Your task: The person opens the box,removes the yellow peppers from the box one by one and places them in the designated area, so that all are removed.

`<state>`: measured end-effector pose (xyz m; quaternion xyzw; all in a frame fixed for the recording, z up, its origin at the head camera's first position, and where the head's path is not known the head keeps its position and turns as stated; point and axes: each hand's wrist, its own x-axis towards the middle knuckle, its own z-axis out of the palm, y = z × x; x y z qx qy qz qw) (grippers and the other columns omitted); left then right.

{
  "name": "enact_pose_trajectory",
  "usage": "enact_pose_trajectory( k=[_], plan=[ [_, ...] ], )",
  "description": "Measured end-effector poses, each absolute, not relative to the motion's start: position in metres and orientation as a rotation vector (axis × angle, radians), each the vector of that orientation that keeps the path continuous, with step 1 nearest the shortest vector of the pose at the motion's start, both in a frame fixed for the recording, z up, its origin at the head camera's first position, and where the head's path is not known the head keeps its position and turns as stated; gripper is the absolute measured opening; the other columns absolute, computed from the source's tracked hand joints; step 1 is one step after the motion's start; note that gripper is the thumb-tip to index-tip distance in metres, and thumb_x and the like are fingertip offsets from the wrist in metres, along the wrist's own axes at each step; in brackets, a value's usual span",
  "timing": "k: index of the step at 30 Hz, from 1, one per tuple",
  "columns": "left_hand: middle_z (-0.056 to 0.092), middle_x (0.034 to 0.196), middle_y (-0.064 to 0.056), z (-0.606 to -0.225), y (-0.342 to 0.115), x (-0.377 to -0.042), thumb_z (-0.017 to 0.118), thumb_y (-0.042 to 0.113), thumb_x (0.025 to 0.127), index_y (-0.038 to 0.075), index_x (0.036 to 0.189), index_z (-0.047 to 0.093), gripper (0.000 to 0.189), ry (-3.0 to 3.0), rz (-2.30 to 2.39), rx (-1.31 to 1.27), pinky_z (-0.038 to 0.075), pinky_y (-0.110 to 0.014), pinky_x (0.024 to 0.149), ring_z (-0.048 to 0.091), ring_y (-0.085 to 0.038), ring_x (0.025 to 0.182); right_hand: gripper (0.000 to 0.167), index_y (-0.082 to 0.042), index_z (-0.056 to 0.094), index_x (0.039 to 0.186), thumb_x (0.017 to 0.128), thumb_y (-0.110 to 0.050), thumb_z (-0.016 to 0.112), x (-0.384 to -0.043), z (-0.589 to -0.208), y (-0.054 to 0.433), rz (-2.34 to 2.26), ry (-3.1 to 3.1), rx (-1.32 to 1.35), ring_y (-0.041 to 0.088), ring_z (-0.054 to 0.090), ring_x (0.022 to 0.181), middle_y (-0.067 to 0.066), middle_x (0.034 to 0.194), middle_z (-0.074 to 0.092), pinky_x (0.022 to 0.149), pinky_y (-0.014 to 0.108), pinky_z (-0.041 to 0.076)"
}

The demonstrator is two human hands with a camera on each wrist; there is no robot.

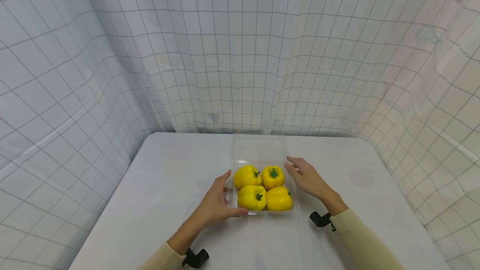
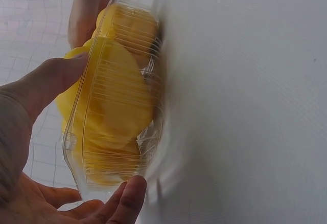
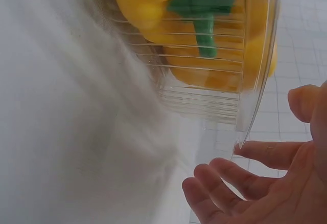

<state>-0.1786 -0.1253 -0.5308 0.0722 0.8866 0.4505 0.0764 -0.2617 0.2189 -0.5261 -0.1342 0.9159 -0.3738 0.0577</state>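
Observation:
A clear plastic clamshell container [image 1: 258, 213] stands on the table with several yellow bell peppers inside, among them a front left pepper [image 1: 249, 198] and a back right pepper [image 1: 271, 180] with a green stem. Its lid [image 1: 258, 150] is folded back, away from the person. The left hand [image 1: 215, 205] holds the front left corner, its thumb on the front rim and its fingers along the left side. At the right side is the right hand [image 1: 309, 178], fingers loosely extended; in the right wrist view its index finger [image 3: 271, 152] lies by the rim's corner.
The white table [image 1: 180, 170] extends on both sides of the container. A white grid-patterned curtain [image 1: 240, 53] hangs behind the table and along both sides. Each wrist bears a black camera mount, such as the right mount [image 1: 320, 219].

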Motion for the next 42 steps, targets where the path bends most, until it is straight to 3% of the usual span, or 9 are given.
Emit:
enact_pose_trajectory(
  k=[9, 18, 25, 33, 42],
  plan=[
    [0.033, 0.190, -0.022, -0.532, -0.126, -0.182, 0.108, 0.045, 0.079, 0.006, 0.185, 0.026, 0.139, 2.667, 1.322, 0.271, 0.068, -0.058, 0.113, 0.066, -0.042, 0.149, 0.068, 0.004, 0.046, 0.175, 0.126, -0.043, 0.049, -0.260, -0.525, 0.217, -0.966, 2.893, -0.501, 0.060, 0.043, 0.168, 0.036, 0.182, 0.040, 0.136, 0.080, 0.037],
    [0.022, 0.194, -0.024, -0.534, -0.128, -0.186, 0.107, 0.050, 0.080, 0.004, 0.186, 0.020, 0.145, 2.681, 1.290, 0.331, 0.058, -0.067, 0.125, 0.064, -0.044, 0.153, 0.067, -0.003, 0.048, 0.176, 0.123, -0.041, 0.060, -0.254, -0.515, 0.213, -0.929, 2.955, -0.624, 0.057, 0.045, 0.167, 0.030, 0.184, 0.040, 0.133, 0.080, 0.041],
    [0.013, 0.197, -0.021, -0.533, -0.128, -0.190, 0.107, 0.052, 0.079, 0.002, 0.186, 0.020, 0.146, 2.699, 1.244, 0.367, 0.054, -0.068, 0.129, 0.065, -0.043, 0.154, 0.073, -0.016, 0.052, 0.176, 0.114, -0.043, 0.077, -0.244, -0.503, 0.209, -0.885, 2.958, -0.783, 0.050, 0.048, 0.166, 0.019, 0.183, 0.045, 0.131, 0.076, 0.048],
    [0.009, 0.198, -0.019, -0.531, -0.135, -0.194, 0.105, 0.055, 0.081, 0.003, 0.186, 0.019, 0.145, 2.665, 1.201, 0.407, 0.058, -0.066, 0.125, 0.065, -0.043, 0.155, 0.077, -0.027, 0.054, 0.175, 0.108, -0.047, 0.084, -0.228, -0.497, 0.197, -0.817, 2.922, -1.028, 0.040, 0.056, 0.160, 0.012, 0.178, 0.051, 0.124, 0.066, 0.059],
    [0.006, 0.198, -0.018, -0.525, -0.143, -0.198, 0.106, 0.044, 0.084, 0.001, 0.186, 0.017, 0.142, 2.570, 1.252, 0.479, 0.071, -0.047, 0.108, 0.065, -0.043, 0.154, 0.084, -0.019, 0.062, 0.169, 0.097, -0.048, 0.095, -0.213, -0.498, 0.180, -0.755, 2.923, -1.301, 0.033, 0.064, 0.151, 0.011, 0.166, 0.063, 0.122, 0.057, 0.062]
  ],
)
